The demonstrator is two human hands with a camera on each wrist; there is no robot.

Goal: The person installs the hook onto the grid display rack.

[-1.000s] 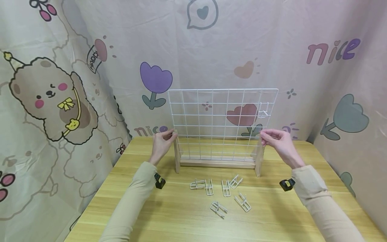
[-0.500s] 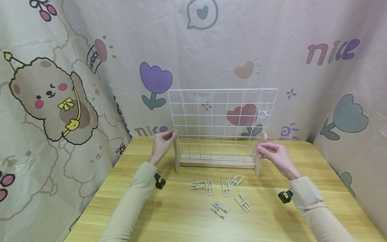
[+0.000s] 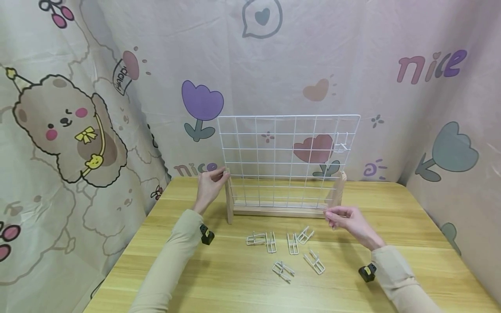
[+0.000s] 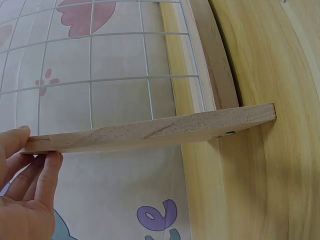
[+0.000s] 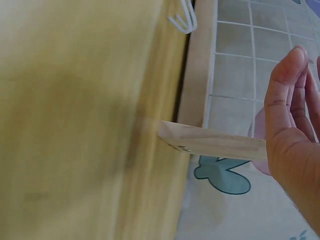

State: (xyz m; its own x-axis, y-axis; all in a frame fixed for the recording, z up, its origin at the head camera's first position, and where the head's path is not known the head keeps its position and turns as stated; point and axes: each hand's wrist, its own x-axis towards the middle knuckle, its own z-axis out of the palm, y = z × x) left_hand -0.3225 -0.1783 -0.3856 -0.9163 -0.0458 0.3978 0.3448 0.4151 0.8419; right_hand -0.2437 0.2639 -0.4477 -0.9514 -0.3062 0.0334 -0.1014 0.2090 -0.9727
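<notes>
A white wire grid (image 3: 275, 149) stands upright in a wooden stand (image 3: 278, 214) on the table. My left hand (image 3: 209, 188) pinches the top of the stand's left upright (image 4: 150, 129), thumb on one side and fingers on the other. Lower down, my right hand (image 3: 354, 224) hovers in front of the right upright (image 5: 220, 142), fingers loosely bent, holding nothing visible. One white wire hook (image 3: 340, 147) hangs near the grid's upper right corner. In front of the stand lie several loose white hooks, among them one hook (image 3: 315, 262) at the right and another hook (image 3: 283, 271) nearest me.
The wood-grain table (image 3: 227, 278) runs back to a printed curtain (image 3: 250, 78) with flowers and hearts. A second curtain side with a bear print (image 3: 66, 126) borders the left. Black wrist cameras sit below both wrists.
My right hand has left the top of the right upright and moved down and slightly left towards the stand's base. My left hand, the grid and the loose hooks have stayed put.
</notes>
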